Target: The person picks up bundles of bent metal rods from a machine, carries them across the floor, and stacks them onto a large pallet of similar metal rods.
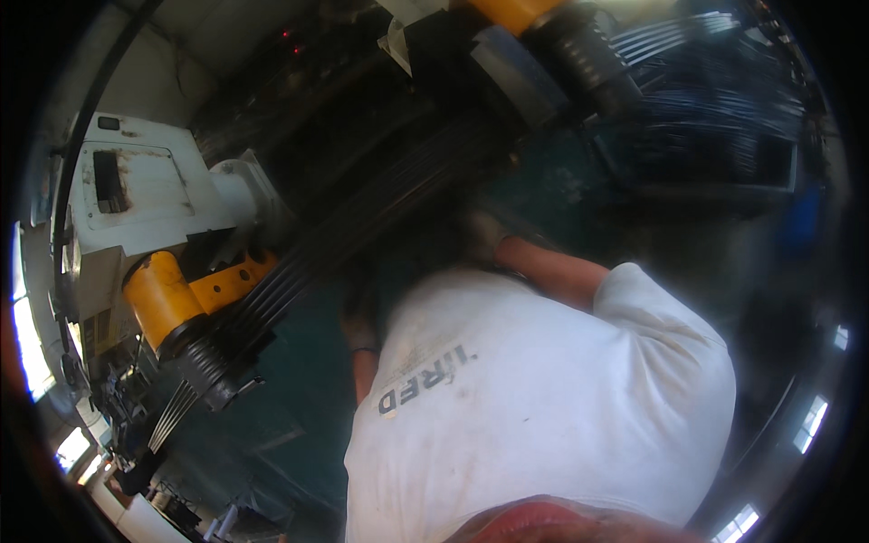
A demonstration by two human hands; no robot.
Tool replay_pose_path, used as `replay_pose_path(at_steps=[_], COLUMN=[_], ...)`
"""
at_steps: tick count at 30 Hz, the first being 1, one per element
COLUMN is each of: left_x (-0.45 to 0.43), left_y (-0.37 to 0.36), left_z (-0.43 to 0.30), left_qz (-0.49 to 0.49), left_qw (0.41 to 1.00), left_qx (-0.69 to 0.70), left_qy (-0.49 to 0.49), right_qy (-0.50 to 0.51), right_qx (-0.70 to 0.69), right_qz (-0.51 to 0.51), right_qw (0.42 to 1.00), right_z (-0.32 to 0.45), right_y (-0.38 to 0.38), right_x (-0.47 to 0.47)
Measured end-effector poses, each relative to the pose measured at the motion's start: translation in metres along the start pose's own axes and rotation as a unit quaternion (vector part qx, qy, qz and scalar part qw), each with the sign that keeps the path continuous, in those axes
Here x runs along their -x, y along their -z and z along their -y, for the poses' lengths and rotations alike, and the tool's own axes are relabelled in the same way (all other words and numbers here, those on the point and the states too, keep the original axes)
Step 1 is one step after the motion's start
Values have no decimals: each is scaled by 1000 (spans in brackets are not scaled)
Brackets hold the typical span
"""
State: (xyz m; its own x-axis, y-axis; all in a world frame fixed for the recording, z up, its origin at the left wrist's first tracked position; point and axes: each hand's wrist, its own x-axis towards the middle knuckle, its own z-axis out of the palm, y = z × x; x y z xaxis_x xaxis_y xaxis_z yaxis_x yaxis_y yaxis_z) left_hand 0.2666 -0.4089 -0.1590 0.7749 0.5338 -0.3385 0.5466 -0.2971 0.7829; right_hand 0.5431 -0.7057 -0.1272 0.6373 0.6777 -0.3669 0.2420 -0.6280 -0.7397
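My right hand (483, 232) reaches forward in front of my white T-shirt, blurred and in deep shadow. Lower and to the left, my left hand (360, 331) shows only in part beside the shirt, with a dark band at its wrist. What either hand holds or touches is hidden by shadow and blur. Beyond both hands, a row of long, thin parallel metal rods (299, 278) slants from lower left towards upper right. At their left end they meet a black ribbed cylindrical part (210, 370) below a yellow machine arm (163, 298).
A white machine housing (149, 183) with rusty marks stands at the left. Another yellow machine part (519, 12) is at the top, beside a grey metal plate (519, 75). A rack holds many dark rods (719, 115) at the upper right. Below lies a green floor (292, 380).
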Motion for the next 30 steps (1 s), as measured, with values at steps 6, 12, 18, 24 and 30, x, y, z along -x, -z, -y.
replay_pose_path(at_steps=[6, 12, 18, 24, 30], left_x=[34, 89, 128, 164, 182], left_y=[44, 47, 50, 75, 101], left_z=[26, 95, 97, 87, 60], left_qz=[33, -15, -57, -3, -274], left_qw=[999, 958, 925, 936, 948], left_qx=[-9, 224, 306, -348, 124], left_qy=[-5, 179, 216, -56, 109], right_qy=[1, 291, 111, 183, 179], right_qx=[-121, -510, -738, -854, -819], right_qz=[-94, -258, -214, -133, -150], right_qw=[988, 767, 630, 468, 524], right_z=[123, 159, 267, 270, 258], right_y=[32, 6, 78, 63, 72], right_x=[42, -7, 2, -43, -62])
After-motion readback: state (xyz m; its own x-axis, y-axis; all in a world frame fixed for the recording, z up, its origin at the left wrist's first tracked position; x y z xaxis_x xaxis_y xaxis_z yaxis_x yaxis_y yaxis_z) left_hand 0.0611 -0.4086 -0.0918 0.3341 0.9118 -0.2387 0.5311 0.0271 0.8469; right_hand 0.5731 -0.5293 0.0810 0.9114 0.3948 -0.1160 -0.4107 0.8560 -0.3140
